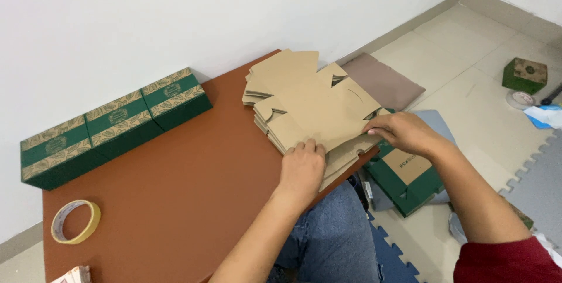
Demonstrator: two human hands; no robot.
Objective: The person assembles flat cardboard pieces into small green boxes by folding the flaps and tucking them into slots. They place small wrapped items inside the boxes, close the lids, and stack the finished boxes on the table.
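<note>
On the reddish-brown table (175, 201) we count three closed green leaf-patterned cardboard boxes (111, 128), one roll of tan tape (75, 221) and one stack of flat brown die-cut box blanks (310, 104) at the far edge. Our left hand (301, 166) presses curled fingers onto the stack; our right hand (404, 132) pinches its top sheet.
</note>
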